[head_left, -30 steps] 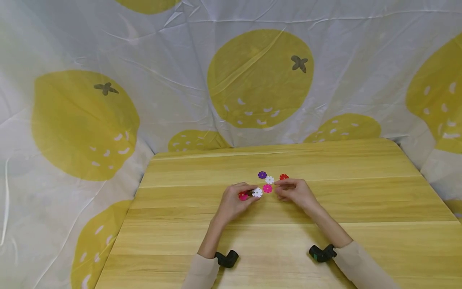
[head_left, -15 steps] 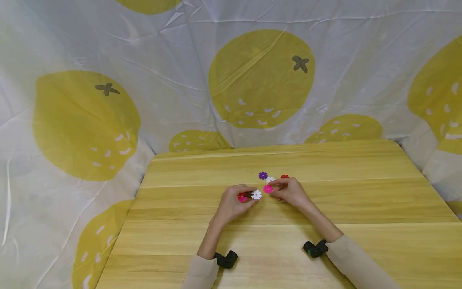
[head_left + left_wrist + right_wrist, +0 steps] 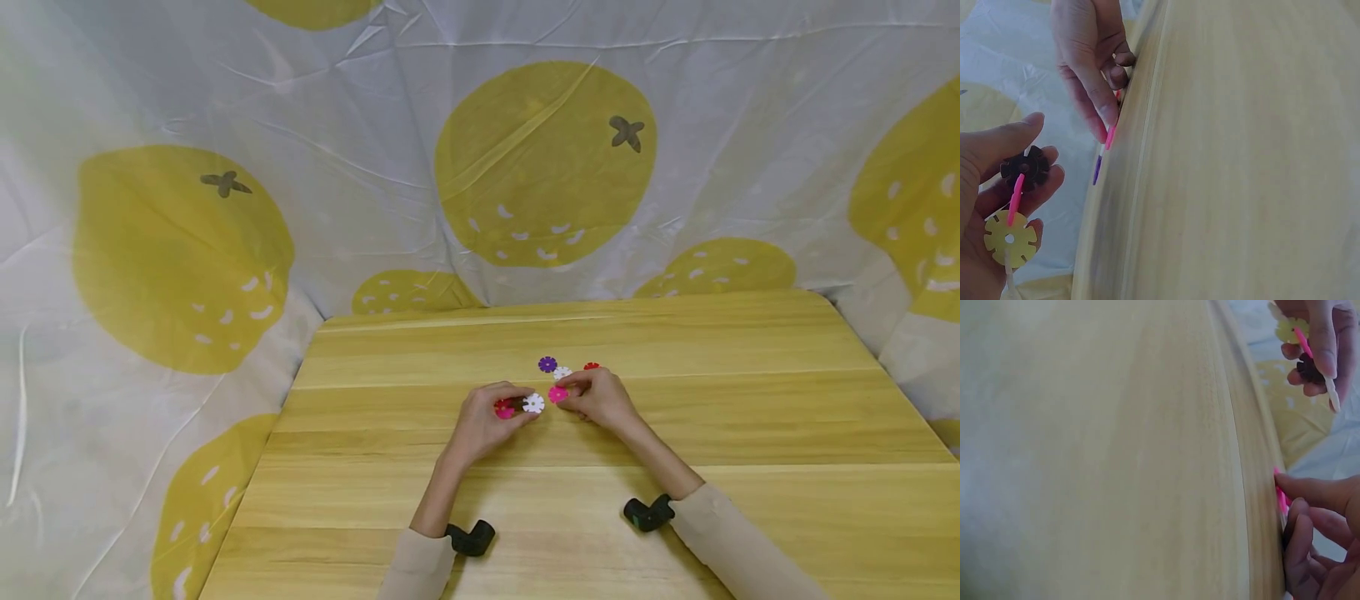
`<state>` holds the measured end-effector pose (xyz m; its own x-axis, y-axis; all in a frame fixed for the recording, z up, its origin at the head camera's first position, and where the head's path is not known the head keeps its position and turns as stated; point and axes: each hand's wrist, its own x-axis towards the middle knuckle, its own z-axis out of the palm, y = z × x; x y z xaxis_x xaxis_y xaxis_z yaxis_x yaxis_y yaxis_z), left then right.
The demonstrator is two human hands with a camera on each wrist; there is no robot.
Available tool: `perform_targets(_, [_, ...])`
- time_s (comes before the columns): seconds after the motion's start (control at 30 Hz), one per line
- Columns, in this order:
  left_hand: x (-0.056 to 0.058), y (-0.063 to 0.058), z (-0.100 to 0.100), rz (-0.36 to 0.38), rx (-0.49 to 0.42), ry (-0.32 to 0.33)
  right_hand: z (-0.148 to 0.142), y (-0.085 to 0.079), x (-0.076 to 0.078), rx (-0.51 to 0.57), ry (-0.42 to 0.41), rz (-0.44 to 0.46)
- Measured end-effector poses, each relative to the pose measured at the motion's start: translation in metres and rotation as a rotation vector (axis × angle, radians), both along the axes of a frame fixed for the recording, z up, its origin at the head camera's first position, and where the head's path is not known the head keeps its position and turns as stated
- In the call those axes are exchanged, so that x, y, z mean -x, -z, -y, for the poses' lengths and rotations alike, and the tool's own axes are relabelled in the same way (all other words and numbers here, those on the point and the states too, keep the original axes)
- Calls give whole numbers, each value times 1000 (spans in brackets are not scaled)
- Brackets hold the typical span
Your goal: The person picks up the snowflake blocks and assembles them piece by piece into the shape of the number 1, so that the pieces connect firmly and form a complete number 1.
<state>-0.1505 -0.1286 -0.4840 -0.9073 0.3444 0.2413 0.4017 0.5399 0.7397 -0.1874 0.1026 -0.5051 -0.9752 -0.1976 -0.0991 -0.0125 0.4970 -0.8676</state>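
A person's left hand (image 3: 487, 417) is curled around a chain (image 3: 1015, 199) of small slotted discs, with its white disc (image 3: 533, 403) at the fingertips, facing the right hand (image 3: 600, 400). In the left wrist view, fingers wrap the black disc (image 3: 1024, 169), while the yellow disc (image 3: 1010, 239) sits lower, nearer the palm. The right hand pinches a loose pink disc (image 3: 557, 394) just beside the chain's white end, over a wooden counter (image 3: 420, 492); whether the disc is lifted from the wood is hard to tell. Such a thin disc, caught near its rim, could twist or slip free and drop. Squeezing the chain too hard might work a joint loose, since the discs appear to be held only by their slots. If chain and pink disc were pushed together with slots out of line, they would probably skid or bend the chain. The right hand's fingers also pass close to a loose white disc (image 3: 562, 373) and partly cover a red disc (image 3: 592, 366); a careless knuckle could scatter both, or knock the purple disc (image 3: 547, 365) beyond them.
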Motion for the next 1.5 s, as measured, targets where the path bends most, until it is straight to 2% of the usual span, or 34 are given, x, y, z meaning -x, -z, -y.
perform_targets(0.3, [0,-1,-1,-6,6,7,-2,-1,-4,-28,19,-20])
perform_targets(0.53, [0,0,-2,-1,12,5,-12,-1,-10,211,-60,55])
perform_targets(0.8, [-1,-1,-5,6,4,9,-23,-7,-19,321,-101,101])
perform_targets(1.0, [0,-3,-7,26,-29,34,-27,-12,-28,379,-103,65])
perform_targets(1.27, [0,-7,-7,92,-73,78,-24,-14,-36,367,-117,-25])
perform_targets(1.5, [0,-8,-9,124,-92,102,-22,-15,-40,395,-131,-49])
